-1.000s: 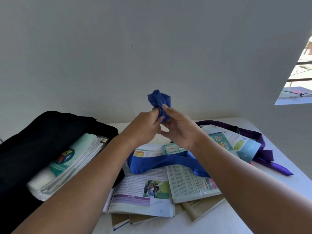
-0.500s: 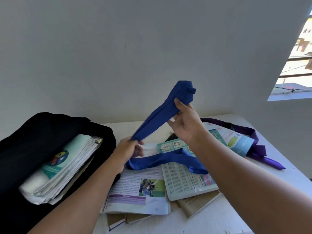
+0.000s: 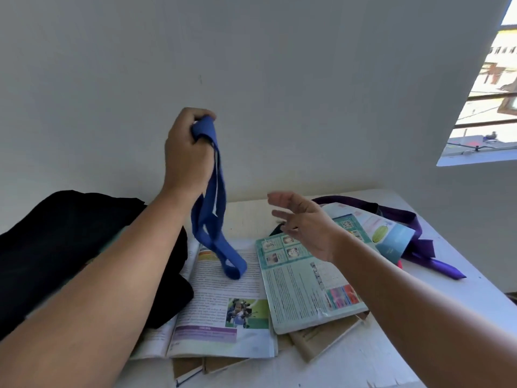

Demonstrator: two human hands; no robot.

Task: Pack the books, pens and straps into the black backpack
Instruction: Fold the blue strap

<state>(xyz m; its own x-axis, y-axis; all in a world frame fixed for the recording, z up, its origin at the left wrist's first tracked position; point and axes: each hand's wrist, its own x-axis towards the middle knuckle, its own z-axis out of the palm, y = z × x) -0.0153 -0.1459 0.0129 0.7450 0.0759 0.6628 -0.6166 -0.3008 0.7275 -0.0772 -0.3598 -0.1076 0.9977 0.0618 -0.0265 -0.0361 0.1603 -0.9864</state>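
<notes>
My left hand (image 3: pixel 186 152) is raised in front of the wall and grips the top of a folded blue strap (image 3: pixel 214 217). The strap hangs down and its looped end touches an open book (image 3: pixel 221 306) on the table. My right hand (image 3: pixel 302 222) hovers open above a teal book (image 3: pixel 305 284), holding nothing. The black backpack (image 3: pixel 56 247) lies at the left, partly behind my left forearm. A purple strap (image 3: pixel 419 247) lies at the back right, partly under a light blue book (image 3: pixel 389 233). No pens are visible.
Brown-covered books (image 3: pixel 321 343) stick out from under the pile near the front of the white table (image 3: pixel 461 298). A wall stands close behind the table, with a window opening (image 3: pixel 484 102) at the upper right.
My right hand has let go of the blue strap and dropped away, fingers spread. My left hand has risen with the strap's gathered end, so the strap now hangs vertically.
</notes>
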